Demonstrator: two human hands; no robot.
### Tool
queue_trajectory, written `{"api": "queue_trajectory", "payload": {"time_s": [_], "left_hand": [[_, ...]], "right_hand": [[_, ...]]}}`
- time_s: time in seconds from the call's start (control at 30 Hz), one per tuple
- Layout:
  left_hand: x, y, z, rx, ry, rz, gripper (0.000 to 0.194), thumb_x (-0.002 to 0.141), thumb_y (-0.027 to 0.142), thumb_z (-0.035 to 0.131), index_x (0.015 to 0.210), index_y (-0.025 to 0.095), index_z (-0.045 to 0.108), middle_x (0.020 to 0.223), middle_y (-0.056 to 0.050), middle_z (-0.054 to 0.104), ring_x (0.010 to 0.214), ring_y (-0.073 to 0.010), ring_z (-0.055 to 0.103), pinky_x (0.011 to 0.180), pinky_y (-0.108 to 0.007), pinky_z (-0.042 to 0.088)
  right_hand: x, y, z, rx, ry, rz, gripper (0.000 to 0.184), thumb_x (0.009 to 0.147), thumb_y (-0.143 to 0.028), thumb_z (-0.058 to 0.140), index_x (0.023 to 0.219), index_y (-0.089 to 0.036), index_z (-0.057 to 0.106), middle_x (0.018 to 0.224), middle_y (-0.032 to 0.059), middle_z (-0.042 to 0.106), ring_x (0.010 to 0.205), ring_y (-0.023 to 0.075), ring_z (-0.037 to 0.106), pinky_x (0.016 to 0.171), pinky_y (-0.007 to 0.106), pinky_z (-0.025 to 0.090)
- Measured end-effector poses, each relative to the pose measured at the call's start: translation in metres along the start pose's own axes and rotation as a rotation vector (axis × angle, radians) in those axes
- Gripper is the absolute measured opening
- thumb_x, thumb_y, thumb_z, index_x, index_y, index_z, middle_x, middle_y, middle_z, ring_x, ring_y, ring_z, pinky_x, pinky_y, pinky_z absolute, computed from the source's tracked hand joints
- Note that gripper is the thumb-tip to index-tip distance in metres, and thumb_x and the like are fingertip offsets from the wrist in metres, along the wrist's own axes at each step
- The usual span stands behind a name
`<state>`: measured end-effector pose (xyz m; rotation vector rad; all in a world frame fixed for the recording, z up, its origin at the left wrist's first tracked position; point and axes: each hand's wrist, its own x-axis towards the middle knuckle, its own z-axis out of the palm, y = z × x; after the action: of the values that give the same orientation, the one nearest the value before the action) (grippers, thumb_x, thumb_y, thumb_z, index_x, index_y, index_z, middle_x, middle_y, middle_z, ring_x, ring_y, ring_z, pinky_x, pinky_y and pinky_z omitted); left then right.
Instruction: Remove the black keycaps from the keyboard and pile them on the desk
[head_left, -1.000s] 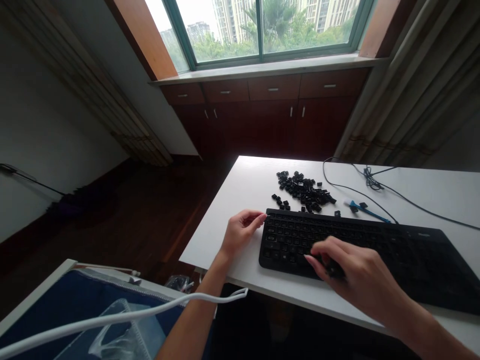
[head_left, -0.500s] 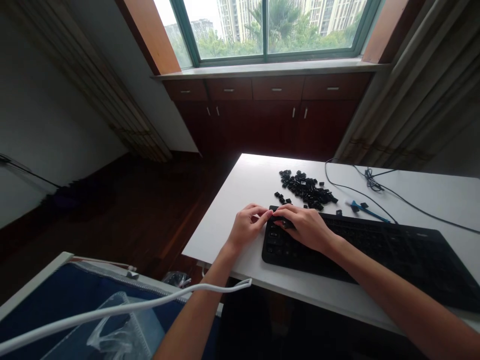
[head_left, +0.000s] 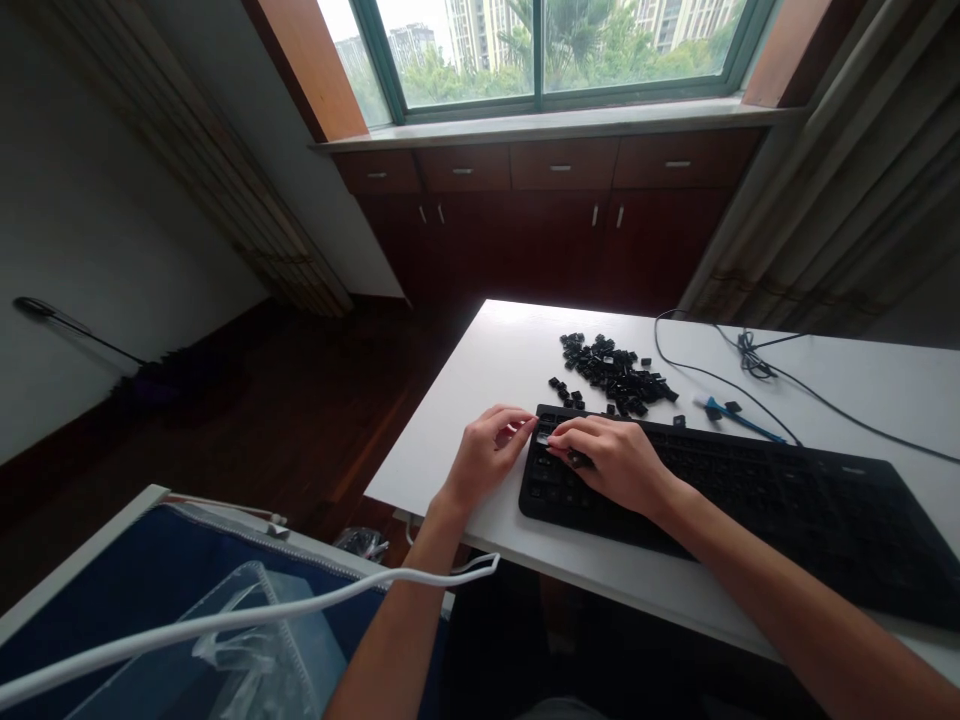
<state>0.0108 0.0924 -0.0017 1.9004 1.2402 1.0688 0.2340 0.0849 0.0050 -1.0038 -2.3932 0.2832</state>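
A black keyboard point(head_left: 757, 500) lies along the near edge of a white table point(head_left: 480, 400). My left hand point(head_left: 486, 455) rests curled at the keyboard's left end, fingertips pinched against its top left corner. My right hand point(head_left: 613, 462) lies over the keyboard's upper left keys, fingers bent and pressed down beside the left fingertips. What they pinch is too small to make out. A heap of loose black keycaps point(head_left: 609, 372) sits just behind the keyboard.
A black cable point(head_left: 750, 365) loops across the table's far right. A blue-handled tool point(head_left: 731, 417) lies behind the keyboard. A white cable point(head_left: 247, 615) crosses a blue bin with clear plastic point(head_left: 247, 640) at lower left. Dark wooden cabinets point(head_left: 555, 220) stand under the window.
My right hand moved from the keyboard's lower middle up to its top left corner, meeting my left hand. The left hand stayed at the corner, its fingers now pinching closer.
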Motion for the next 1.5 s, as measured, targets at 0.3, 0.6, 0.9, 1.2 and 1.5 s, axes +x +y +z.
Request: {"api": "queue_trajectory", "payload": {"time_s": [0.3, 0.6, 0.9, 1.2, 1.5], "left_hand": [[-0.010, 0.004, -0.012, 0.044, -0.110, 0.080, 0.019, 0.094, 0.030, 0.061, 0.104, 0.024, 0.075, 0.116, -0.007, 0.070, 0.108, -0.0226, 0.065, 0.099, -0.037, 0.052], [-0.011, 0.004, -0.011, 0.072, -0.093, 0.053, 0.020, 0.096, 0.030, 0.058, 0.107, 0.024, 0.074, 0.113, -0.008, 0.069, 0.106, -0.0227, 0.065, 0.094, -0.035, 0.054], [-0.011, 0.004, -0.012, 0.037, -0.036, 0.045, 0.022, 0.098, 0.031, 0.055, 0.109, 0.023, 0.072, 0.113, -0.007, 0.068, 0.105, -0.0221, 0.065, 0.091, -0.033, 0.055], [-0.011, -0.006, -0.008, 0.117, -0.114, 0.147, 0.024, 0.097, 0.033, 0.058, 0.115, 0.031, 0.073, 0.113, -0.007, 0.066, 0.103, -0.0214, 0.062, 0.090, -0.035, 0.054], [-0.014, -0.011, -0.011, 0.096, -0.133, 0.211, 0.023, 0.097, 0.030, 0.058, 0.112, 0.033, 0.075, 0.116, -0.006, 0.067, 0.099, -0.0210, 0.059, 0.084, -0.035, 0.054]], "right_hand": [[-0.001, -0.006, -0.001, -0.012, -0.037, -0.018, 0.018, 0.094, -0.020, 0.057, 0.109, -0.022, 0.067, 0.117, 0.0048, 0.072, 0.097, 0.0190, 0.069, 0.081, 0.029, 0.051], [0.000, -0.011, 0.002, 0.036, 0.010, 0.031, 0.014, 0.095, -0.023, 0.057, 0.105, -0.022, 0.068, 0.113, 0.0036, 0.072, 0.092, 0.0167, 0.070, 0.078, 0.027, 0.051], [0.027, -0.032, -0.028, 0.565, 0.392, 0.280, 0.042, 0.097, -0.038, 0.055, 0.062, -0.022, 0.038, 0.055, -0.0043, 0.042, 0.049, 0.0097, 0.039, 0.048, 0.026, 0.035], [0.027, -0.016, -0.025, 0.052, 0.053, 0.132, 0.017, 0.095, -0.036, 0.059, 0.100, -0.022, 0.068, 0.087, 0.0016, 0.068, 0.066, 0.0117, 0.061, 0.061, 0.024, 0.044], [0.002, -0.013, -0.008, -0.032, -0.050, 0.065, 0.016, 0.097, -0.027, 0.056, 0.106, -0.024, 0.069, 0.115, 0.0043, 0.071, 0.091, 0.0159, 0.070, 0.076, 0.026, 0.053]]}}
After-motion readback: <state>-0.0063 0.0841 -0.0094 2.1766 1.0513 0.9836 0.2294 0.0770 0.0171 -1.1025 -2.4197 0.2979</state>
